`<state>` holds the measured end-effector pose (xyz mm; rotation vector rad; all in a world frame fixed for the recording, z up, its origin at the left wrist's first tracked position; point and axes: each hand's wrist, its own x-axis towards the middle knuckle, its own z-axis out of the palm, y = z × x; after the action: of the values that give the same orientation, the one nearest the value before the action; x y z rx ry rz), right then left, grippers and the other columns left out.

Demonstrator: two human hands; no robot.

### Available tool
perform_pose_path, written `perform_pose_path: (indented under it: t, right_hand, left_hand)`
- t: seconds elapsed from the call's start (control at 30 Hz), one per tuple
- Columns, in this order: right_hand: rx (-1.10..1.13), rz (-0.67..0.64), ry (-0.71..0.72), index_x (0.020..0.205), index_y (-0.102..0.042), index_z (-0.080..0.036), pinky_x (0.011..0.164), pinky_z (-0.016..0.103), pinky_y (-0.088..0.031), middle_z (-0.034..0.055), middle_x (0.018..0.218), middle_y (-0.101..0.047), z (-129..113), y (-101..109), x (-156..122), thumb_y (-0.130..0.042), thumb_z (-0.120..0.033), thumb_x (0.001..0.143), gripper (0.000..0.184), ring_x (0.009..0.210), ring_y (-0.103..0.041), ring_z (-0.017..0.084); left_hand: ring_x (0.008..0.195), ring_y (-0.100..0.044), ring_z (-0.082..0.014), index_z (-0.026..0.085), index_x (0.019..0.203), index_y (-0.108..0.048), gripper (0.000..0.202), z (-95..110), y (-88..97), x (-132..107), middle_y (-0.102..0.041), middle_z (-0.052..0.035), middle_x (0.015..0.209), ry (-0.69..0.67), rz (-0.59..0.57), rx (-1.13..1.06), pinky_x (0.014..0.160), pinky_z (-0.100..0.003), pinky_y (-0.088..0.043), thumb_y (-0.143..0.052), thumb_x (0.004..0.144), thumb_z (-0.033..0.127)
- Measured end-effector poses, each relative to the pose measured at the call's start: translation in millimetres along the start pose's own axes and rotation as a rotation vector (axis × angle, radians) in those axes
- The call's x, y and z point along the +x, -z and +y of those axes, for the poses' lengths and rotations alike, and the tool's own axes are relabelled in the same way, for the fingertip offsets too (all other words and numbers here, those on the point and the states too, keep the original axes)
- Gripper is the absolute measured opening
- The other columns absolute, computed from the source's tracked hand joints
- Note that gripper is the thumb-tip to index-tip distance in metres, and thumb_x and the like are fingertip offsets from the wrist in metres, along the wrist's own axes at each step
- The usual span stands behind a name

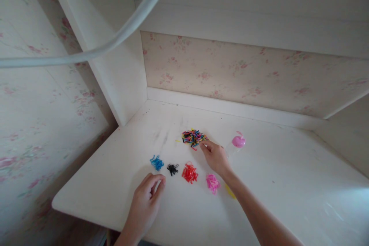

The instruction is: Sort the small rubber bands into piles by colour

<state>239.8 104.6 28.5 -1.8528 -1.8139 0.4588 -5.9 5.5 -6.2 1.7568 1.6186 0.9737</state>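
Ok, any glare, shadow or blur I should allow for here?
Head view: pale glare on the white table at lower right; head view: soft shadow beside the left hand; head view: fine detail is soft in the mixed pile by the right hand, so single bands blend together.

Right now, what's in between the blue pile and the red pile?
The small black pile lies between the blue pile and the red pile, as the head view shows.
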Motion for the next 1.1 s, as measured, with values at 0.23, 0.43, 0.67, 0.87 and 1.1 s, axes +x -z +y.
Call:
perform_pose_path:
  t: [0.23,0.43,0.67,0.87,1.1]
  right_hand:
    - [0.064,-0.122,0.022,0.088,-0.07,-0.023,0.047,0.02,-0.027,-0.0054,0.05,-0.05,7,28,-59,-0.042,-0.037,0.091,0.032,0.045,-0.042,0.009]
    - [-0.095,-0.209,-0.01,0.085,-0.069,-0.027,0.05,0.02,-0.029,-0.003,0.057,-0.06,22,38,-94,-0.042,-0.03,0.09,0.029,0.05,-0.051,0.012]
    - [-0.099,-0.203,-0.022,0.084,-0.069,-0.029,0.051,0.02,-0.029,-0.0029,0.058,-0.06,26,37,-94,-0.043,-0.029,0.089,0.026,0.05,-0.052,0.012]
    - [0.054,-0.069,-0.03,0.089,-0.068,-0.026,0.051,0.02,-0.03,-0.0043,0.054,-0.05,32,48,-107,-0.044,-0.038,0.089,0.027,0.049,-0.045,0.011]
    - [0.336,-0.021,-0.193,0.085,-0.068,-0.02,0.047,0.02,-0.027,-0.0062,0.053,-0.034,62,29,-152,-0.045,-0.055,0.086,0.042,0.048,-0.034,0.01]
  left_hand:
    - [0.059,-0.051,-0.0136,0.02,0.096,-0.066,0.029,-2,-1.8,1,-0.053,0.0018,0.067,-0.008,-0.022,0.02,0.058,-0.024,-0.042,-0.047,0.091,0.04]
    - [0.059,-0.05,-0.0132,0.02,0.097,-0.065,0.029,-2,-3.4,1,-0.055,0.0014,0.07,-0.044,-0.038,0.028,0.058,-0.024,-0.041,-0.046,0.091,0.041]
    - [0.059,-0.05,-0.0135,0.019,0.097,-0.065,0.029,-1,-6.0,0,-0.052,0.0019,0.067,-0.058,-0.022,0.078,0.059,-0.024,-0.041,-0.046,0.091,0.041]
    - [0.06,-0.051,-0.0132,0.019,0.095,-0.064,0.03,10,-6.6,4,-0.055,0.0012,0.07,-0.073,-0.068,0.115,0.058,-0.023,-0.041,-0.045,0.092,0.041]
    - [0.071,-0.06,-0.0129,0.021,0.089,-0.065,0.023,52,-17.4,52,-0.066,-0.0017,0.084,-0.292,-0.243,0.301,0.068,-0.022,-0.044,-0.045,0.092,0.03]
